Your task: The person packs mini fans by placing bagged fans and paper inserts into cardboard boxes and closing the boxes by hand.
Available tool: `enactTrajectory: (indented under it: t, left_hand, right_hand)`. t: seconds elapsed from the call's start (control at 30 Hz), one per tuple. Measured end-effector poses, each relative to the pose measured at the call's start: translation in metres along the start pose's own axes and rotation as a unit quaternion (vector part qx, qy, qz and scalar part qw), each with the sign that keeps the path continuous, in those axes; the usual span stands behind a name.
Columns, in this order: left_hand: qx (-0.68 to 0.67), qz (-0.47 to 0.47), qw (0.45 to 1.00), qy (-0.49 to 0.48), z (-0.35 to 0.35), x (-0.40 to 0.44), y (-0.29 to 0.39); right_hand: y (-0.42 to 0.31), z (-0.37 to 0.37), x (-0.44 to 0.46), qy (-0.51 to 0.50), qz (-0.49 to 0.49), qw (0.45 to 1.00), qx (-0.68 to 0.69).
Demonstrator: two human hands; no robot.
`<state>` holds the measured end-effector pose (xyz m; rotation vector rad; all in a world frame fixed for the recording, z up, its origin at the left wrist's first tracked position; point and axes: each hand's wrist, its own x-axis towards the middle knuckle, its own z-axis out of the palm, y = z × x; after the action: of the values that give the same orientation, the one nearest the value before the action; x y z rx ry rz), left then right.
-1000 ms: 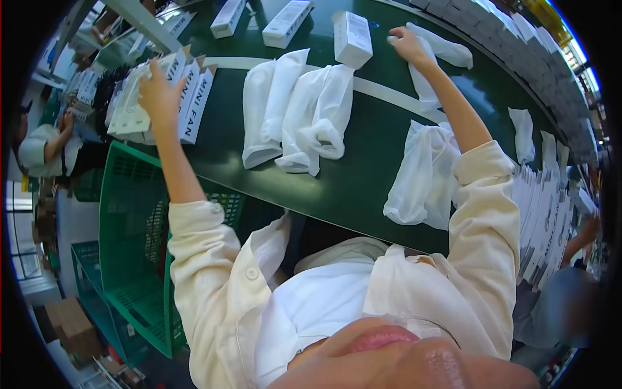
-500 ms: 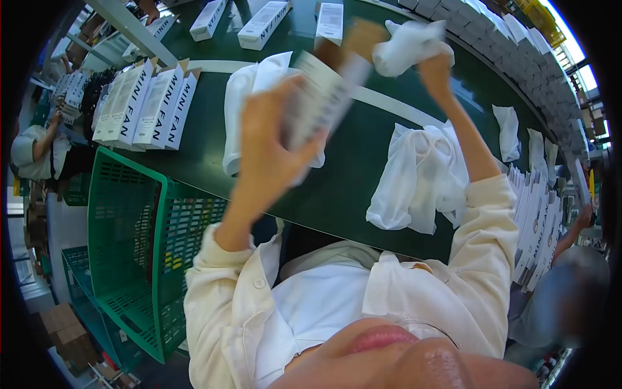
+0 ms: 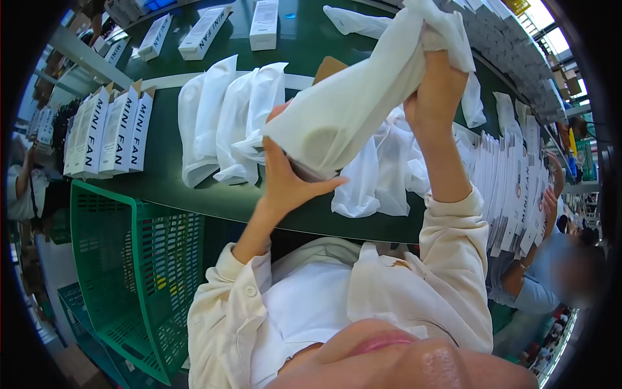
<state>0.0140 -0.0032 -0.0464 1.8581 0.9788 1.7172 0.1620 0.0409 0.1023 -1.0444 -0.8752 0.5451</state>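
Note:
My right hand (image 3: 440,97) is closed around the upper end of a white translucent bag (image 3: 363,97), which has a rounded item inside that I cannot make out. The bag slants down to the left across my view. Below it, my left hand (image 3: 282,175) is wrapped round a small carton, with the thumb stretched to the right. Most of this carton is hidden behind the bag; its brown flap (image 3: 329,68) sticks up at the back. Filled white bags (image 3: 207,123) lie left of my hands, and more bags (image 3: 376,175) lie just below the held one.
Upright MINI FAN cartons (image 3: 116,133) stand at the left, above a green crate (image 3: 136,272). More cartons (image 3: 205,34) lie across the green table (image 3: 304,220). Flattened cartons (image 3: 508,188) are stacked at the right, near a co-worker's arm (image 3: 518,272).
My right hand has brought the bag left and over the carton, so the bag now covers most of it. My left hand still grips the carton, now lower. The whole view has shifted.

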Motion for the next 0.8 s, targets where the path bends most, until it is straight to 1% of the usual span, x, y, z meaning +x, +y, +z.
enactTrajectory:
  t: [0.03, 0.1, 0.13, 0.2, 0.27, 0.33, 0.37, 0.4, 0.43, 0.47, 0.5, 0.53, 0.57, 0.6, 0.67, 0.7, 0.73, 0.77, 0.8]
  left_hand:
    - [-0.021, -0.034, 0.996, -0.078, -0.011, 0.007, 0.005]
    - [-0.04, -0.069, 0.985, -0.155, -0.016, 0.009, 0.008]
    - [-0.027, -0.061, 0.985, -0.159, -0.012, 0.01, 0.007]
    - [-0.002, -0.043, 0.985, -0.165, 0.002, 0.015, 0.008]
    - [0.008, -0.033, 0.985, -0.167, 0.01, 0.016, 0.009]
    - [0.01, -0.064, 0.993, -0.098, 0.016, 0.013, 0.016]
    - [0.011, -0.079, 0.995, -0.065, 0.018, 0.012, 0.019]
    - [0.009, -0.086, 0.995, -0.052, 0.018, 0.01, 0.019]
    - [0.007, -0.092, 0.995, -0.039, 0.017, 0.009, 0.02]
    - [0.003, -0.09, 0.995, -0.036, 0.017, 0.009, 0.019]
    - [-0.001, -0.088, 0.996, -0.032, 0.017, 0.009, 0.018]
    - [-0.005, -0.089, 0.996, -0.029, 0.016, 0.008, 0.017]
    - [-0.008, -0.092, 0.995, -0.028, 0.015, 0.007, 0.018]
    - [-0.01, -0.095, 0.995, -0.033, 0.013, 0.008, 0.02]
    - [0.036, -0.027, 0.999, -0.013, 0.006, 0.013, 0.024]
    - [0.055, 0.007, 0.998, -0.004, 0.004, 0.016, 0.026]
    - [0.06, 0.011, 0.998, 0.002, 0.004, 0.015, 0.027]
    - [0.066, 0.015, 0.998, 0.009, 0.005, 0.014, 0.027]
    - [0.06, -0.012, 0.998, 0.012, 0.004, 0.011, 0.027]
  right_hand:
    - [-0.001, -0.002, -0.003, 0.006, 0.007, 1.0, -0.012]
    - [-0.002, -0.014, 0.002, 0.024, -0.014, 0.999, -0.021]
    - [-0.002, -0.022, 0.01, 0.031, -0.031, 0.999, -0.019]
    - [-0.011, -0.044, 0.037, 0.056, -0.105, 0.993, -0.013]
    - [-0.014, -0.048, 0.047, 0.103, -0.146, 0.982, 0.064]
    - [-0.021, -0.039, 0.041, 0.139, -0.15, 0.97, 0.131]
    - [-0.018, -0.039, 0.034, 0.065, -0.219, 0.972, 0.061]
    - [-0.012, -0.039, 0.024, -0.009, -0.284, 0.959, -0.011]
    - [-0.005, -0.039, 0.016, -0.083, -0.344, 0.932, -0.082]
    - [0.002, -0.036, 0.009, -0.157, -0.4, 0.89, -0.153]
    - [0.012, -0.025, 0.01, -0.258, -0.431, 0.859, -0.095]
    - [0.013, -0.024, -0.003, -0.323, -0.445, 0.813, -0.193]
    - [0.011, -0.024, -0.015, -0.384, -0.447, 0.755, -0.287]
    - [0.01, -0.024, -0.017, -0.382, -0.443, 0.757, -0.291]
    - [0.01, -0.027, -0.024, -0.396, -0.268, 0.852, -0.213]
    - [0.009, -0.029, -0.027, -0.395, -0.176, 0.885, -0.171]
    - [0.006, -0.033, -0.029, -0.386, -0.081, 0.91, -0.128]
    - [0.007, -0.031, -0.03, -0.386, -0.068, 0.916, -0.081]
    - [0.008, -0.026, -0.032, -0.382, -0.055, 0.922, -0.036]
